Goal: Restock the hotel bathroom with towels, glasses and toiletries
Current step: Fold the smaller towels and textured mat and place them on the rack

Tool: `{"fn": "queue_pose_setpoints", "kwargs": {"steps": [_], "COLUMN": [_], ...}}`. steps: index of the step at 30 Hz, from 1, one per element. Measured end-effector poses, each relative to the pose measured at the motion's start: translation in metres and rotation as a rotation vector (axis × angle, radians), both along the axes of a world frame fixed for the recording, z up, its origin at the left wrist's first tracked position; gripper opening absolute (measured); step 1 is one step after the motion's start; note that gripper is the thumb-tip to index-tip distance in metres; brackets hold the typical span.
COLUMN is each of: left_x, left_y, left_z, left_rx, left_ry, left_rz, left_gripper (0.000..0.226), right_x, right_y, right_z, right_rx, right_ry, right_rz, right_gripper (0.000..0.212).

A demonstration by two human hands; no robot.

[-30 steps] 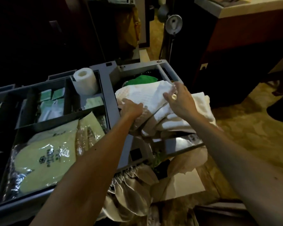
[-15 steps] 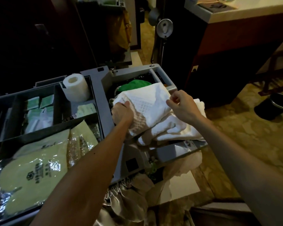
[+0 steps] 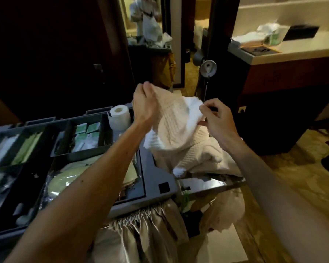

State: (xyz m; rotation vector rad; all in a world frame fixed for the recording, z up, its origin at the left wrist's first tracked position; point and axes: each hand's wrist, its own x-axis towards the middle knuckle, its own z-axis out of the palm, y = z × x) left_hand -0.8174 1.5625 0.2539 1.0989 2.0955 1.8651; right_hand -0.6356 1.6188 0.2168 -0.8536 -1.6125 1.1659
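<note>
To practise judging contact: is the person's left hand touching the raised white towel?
Touching. The head view shows the left hand gripping the white towel at its top; the cloth hangs from its fingers.

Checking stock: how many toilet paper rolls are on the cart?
1. The toilet paper roll stands upright at the rear of the cart top, beside the left hand. Others may be hidden behind the towel.
</note>
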Motion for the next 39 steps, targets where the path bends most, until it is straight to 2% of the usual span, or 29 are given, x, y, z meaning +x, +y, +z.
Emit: {"fn": "queue_pose_setpoints", "kwargs": {"steps": [6, 14, 18, 22, 25, 27, 29, 30, 33, 36, 37, 39], "left_x": [0.032, 0.083, 0.114, 0.136, 0.146, 0.152, 0.158, 0.161, 0.165, 0.168, 0.171, 0.174], "left_y": [-0.082, -0.206, -0.273, -0.338, -0.383, -0.411, -0.435, -0.449, -0.49, -0.536, -0.553, -0.586], "left_z": [0.116, 0.182, 0.21, 0.219, 0.209, 0.196, 0.182, 0.173, 0.148, 0.123, 0.115, 0.097], "left_rx": [0.24, 0.422, 0.529, 0.488, 0.404, 0.338, 0.276, 0.241, 0.122, 0.051, 0.035, -0.001], "left_ry": [0.222, 0.118, 0.142, 0.163, 0.106, 0.076, 0.084, 0.094, 0.113, 0.057, 0.028, -0.016], "left_rz": [-0.087, -0.095, -0.068, 0.019, 0.015, 0.012, -0.017, -0.034, -0.052, -0.008, 0.011, 0.046], "left_gripper": [0.027, 0.027, 0.025, 0.03, 0.029, 0.03, 0.03, 0.029, 0.026, 0.029, 0.03, 0.029], "right_x": [0.009, 0.042, 0.055, 0.068, 0.068, 0.063, 0.058, 0.056, 0.051, 0.051, 0.051, 0.051], "right_y": [-0.071, -0.18, -0.242, -0.292, -0.316, -0.331, -0.348, -0.359, -0.396, -0.434, -0.448, -0.47], "right_z": [0.064, 0.122, 0.145, 0.152, 0.151, 0.148, 0.143, 0.139, 0.121, 0.102, 0.095, 0.08], "right_rx": [0.205, 0.326, 0.364, 0.363, 0.357, 0.404, 0.411, 0.358, 0.093, -0.02, -0.018, 0.009], "right_ry": [0.121, 0.297, 0.337, 0.34, 0.384, 0.408, 0.381, 0.349, 0.226, 0.095, 0.03, -0.169], "right_rz": [0.071, 0.308, 0.524, 0.671, 0.619, 0.562, 0.567, 0.658, 1.137, 1.393, 1.441, 1.469], "right_gripper": [0.019, 0.016, 0.013, 0.023, 0.037, 0.036, 0.026, 0.022, 0.027, 0.017, 0.019, 0.035]}}
